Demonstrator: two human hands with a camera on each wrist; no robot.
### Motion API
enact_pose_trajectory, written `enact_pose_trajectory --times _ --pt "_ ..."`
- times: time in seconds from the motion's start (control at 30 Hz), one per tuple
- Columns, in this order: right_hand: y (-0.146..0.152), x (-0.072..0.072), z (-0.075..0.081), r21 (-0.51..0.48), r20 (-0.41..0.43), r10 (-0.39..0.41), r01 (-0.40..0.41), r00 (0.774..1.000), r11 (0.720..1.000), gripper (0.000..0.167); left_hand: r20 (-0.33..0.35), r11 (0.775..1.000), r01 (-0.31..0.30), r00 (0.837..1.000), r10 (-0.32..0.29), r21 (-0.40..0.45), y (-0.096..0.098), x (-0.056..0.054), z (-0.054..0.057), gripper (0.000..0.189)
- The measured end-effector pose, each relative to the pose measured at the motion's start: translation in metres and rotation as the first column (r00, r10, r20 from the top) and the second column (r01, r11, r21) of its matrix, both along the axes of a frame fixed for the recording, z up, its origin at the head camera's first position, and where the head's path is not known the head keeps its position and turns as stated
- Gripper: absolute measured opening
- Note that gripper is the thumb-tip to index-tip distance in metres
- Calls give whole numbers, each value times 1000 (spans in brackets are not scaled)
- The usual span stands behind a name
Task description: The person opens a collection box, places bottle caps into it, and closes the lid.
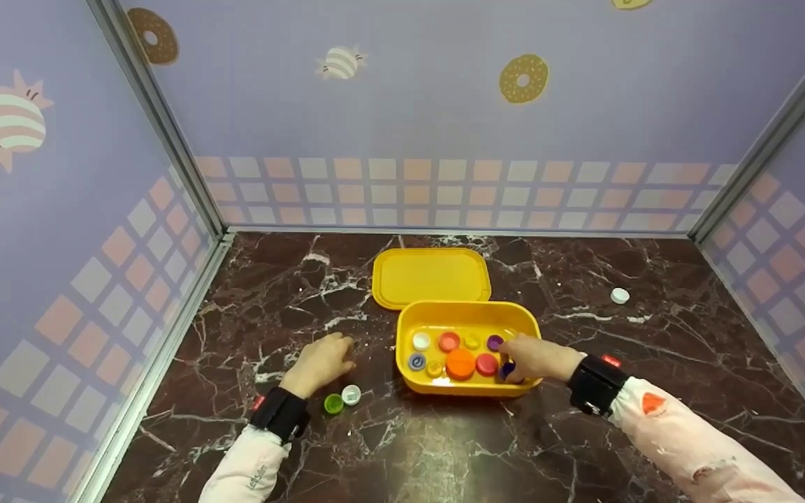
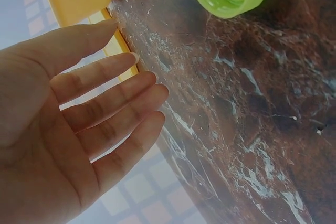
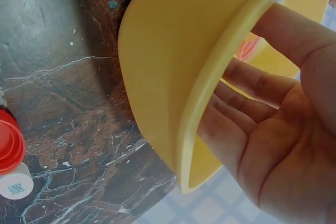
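My right hand (image 1: 535,356) reaches over the right wall of a yellow box (image 1: 402,328). Its thumb and fingers pinch a dark purple bottle cap (image 1: 507,369) on the box floor; in the right wrist view the box wall hides the fingertips. Just beyond it lies a purple cap (image 1: 495,343). A large orange cap (image 1: 460,364), a pinkish-red cap (image 1: 486,364) and several others sit in two rows inside. Left of the box, my left hand (image 1: 322,360) hovers with loosely bent fingers, holding nothing. Near its wrist are a green cap (image 1: 333,403) and a white cap (image 1: 351,395).
Behind the box lies its flat yellow lid (image 1: 430,276). Another white cap (image 1: 620,295) rests far right on the dark marbled table (image 1: 270,293). Red (image 3: 10,142) and white caps show low in the right wrist view. Patterned walls (image 1: 444,105) enclose the table.
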State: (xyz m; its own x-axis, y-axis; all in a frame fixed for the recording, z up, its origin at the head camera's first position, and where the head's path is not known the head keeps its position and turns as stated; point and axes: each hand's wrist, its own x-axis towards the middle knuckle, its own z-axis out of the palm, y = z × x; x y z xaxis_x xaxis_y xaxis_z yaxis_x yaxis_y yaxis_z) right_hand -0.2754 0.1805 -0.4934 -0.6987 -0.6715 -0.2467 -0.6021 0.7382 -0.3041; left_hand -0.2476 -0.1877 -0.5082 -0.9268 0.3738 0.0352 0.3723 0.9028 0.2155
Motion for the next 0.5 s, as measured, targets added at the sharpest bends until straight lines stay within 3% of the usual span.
enact_pose_trajectory --times 0.13,0.23,0.4,0.5 --pt "3 1 -2 -6 4 2 -2 1000 1000 22 -4 1000 18 1000 -18 -4 2 0 -1 22" --pt "4 0 0 -79 -25 5 -7 1000 997 24 -13 1000 28 1000 -28 -1 2 -1 -2 22" --pt "10 -6 12 -236 -210 7 -58 978 970 28 -24 999 34 999 -34 11 3 -2 0 23" --pt "18 -10 21 -279 -275 -58 -22 960 960 34 -33 999 39 999 -39 10 3 -2 1 23"
